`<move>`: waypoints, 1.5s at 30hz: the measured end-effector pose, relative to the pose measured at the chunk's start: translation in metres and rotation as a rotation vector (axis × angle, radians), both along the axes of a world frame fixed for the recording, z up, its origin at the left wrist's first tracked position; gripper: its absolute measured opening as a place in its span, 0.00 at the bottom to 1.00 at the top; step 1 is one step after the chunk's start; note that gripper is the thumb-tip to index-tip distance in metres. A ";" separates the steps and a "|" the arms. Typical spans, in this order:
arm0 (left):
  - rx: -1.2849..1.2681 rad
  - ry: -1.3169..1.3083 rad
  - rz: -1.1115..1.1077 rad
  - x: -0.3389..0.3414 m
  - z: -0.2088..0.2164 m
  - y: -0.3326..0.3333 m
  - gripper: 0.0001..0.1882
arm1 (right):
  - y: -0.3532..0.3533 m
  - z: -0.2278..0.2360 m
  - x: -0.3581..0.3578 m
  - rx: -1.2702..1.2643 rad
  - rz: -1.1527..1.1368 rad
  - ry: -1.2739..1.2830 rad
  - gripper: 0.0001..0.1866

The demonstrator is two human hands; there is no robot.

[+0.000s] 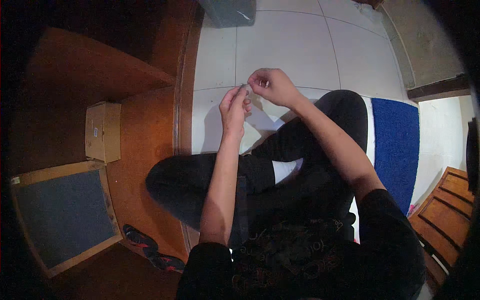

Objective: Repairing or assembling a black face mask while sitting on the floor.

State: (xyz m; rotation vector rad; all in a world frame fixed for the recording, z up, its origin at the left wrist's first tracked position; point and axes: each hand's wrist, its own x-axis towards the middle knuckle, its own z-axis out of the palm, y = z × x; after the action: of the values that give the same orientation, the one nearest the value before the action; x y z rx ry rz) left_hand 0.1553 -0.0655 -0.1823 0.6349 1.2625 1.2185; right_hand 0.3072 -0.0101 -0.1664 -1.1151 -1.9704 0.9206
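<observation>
My left hand (pixel 233 112) is raised over the tiled floor, its thumb and fingers pinched on a small, thin, greyish piece (pixel 243 86), too small to name. Close at its right, my right hand (pixel 274 88) is closed in a pinch, with fingertips meeting that same piece or something fine joined to it. What sits between the right fingertips is hidden. Both forearms reach forward above my crossed legs in black trousers.
Pale floor tiles (pixel 287 40) lie ahead, with a grey box-like object (pixel 229 12) at the far edge. Wooden shelving on the left holds a cardboard box (pixel 103 132), a framed dark board (pixel 65 215) and black sandals (pixel 152 248). A blue mat (pixel 396 145) is on the right.
</observation>
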 end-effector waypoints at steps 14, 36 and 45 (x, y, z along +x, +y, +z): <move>0.024 0.109 -0.089 0.003 0.004 -0.003 0.13 | 0.001 0.007 0.005 0.010 -0.148 -0.085 0.10; 0.091 0.099 -0.015 -0.004 -0.002 -0.004 0.14 | 0.006 -0.002 0.003 -0.051 -0.086 0.112 0.12; 0.174 0.056 0.069 0.004 0.000 0.000 0.11 | 0.006 0.002 0.007 -0.099 -0.109 0.102 0.12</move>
State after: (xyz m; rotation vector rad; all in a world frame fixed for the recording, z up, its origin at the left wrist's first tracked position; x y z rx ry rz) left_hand 0.1589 -0.0650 -0.1820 0.7617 1.2423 1.3864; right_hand 0.3138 -0.0044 -0.1641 -1.1949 -1.7807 1.0049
